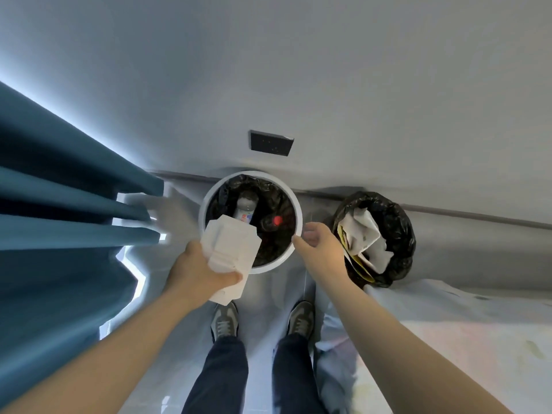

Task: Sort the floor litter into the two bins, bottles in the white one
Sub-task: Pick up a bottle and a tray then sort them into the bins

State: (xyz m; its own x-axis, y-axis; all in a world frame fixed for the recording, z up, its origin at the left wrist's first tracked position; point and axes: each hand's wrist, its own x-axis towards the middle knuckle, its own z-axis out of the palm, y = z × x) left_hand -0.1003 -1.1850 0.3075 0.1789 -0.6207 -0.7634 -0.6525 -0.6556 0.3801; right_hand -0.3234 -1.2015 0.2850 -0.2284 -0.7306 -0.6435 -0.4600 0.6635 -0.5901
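My left hand (pixel 198 276) grips a white folded paper (pixel 231 252), held over the near left rim of the white bin (pixel 294 201). That bin has a black liner and holds a clear bottle (pixel 246 206) and a dark bottle with a red cap (pixel 273 221). My right hand (pixel 321 245) hovers empty by the white bin's right rim, fingers loosely spread. To the right stands the black-bagged bin (pixel 394 225), holding crumpled white paper (pixel 366 237) and something yellow.
Both bins stand against the grey wall under a dark wall socket (pixel 271 142). A teal curtain (pixel 59 204) hangs at the left. My shoes (pixel 224 321) stand just in front of the white bin. A pale sheet-covered surface (pixel 448 333) lies to the right.
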